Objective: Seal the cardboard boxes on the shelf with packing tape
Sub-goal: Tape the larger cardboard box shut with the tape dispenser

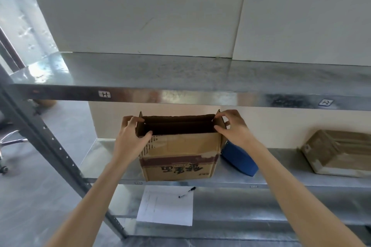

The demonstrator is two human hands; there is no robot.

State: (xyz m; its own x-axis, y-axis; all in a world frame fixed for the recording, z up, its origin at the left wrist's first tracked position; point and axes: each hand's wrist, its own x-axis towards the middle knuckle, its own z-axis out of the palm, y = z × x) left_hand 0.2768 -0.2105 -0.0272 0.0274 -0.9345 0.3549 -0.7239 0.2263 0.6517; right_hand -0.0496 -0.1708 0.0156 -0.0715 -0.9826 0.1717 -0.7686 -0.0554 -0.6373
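Note:
An open cardboard box (178,158) with dark printed characters stands at the front edge of the middle metal shelf (281,180). Its top flaps stand up and the inside is dark. My left hand (132,138) grips the box's top left corner, thumb inside the opening. My right hand (232,126) pinches the upright right flap at the top right corner. A blue object (239,158) lies on the shelf just right of the box, partly behind my right wrist. No tape roll is plainly visible.
A taped, sealed cardboard box (337,152) lies at the right end of the same shelf. The upper shelf (180,94) overhangs close above the open box. On the lower shelf lie a sheet of paper (166,206) and a pen (186,192). A chair base (8,144) is at left.

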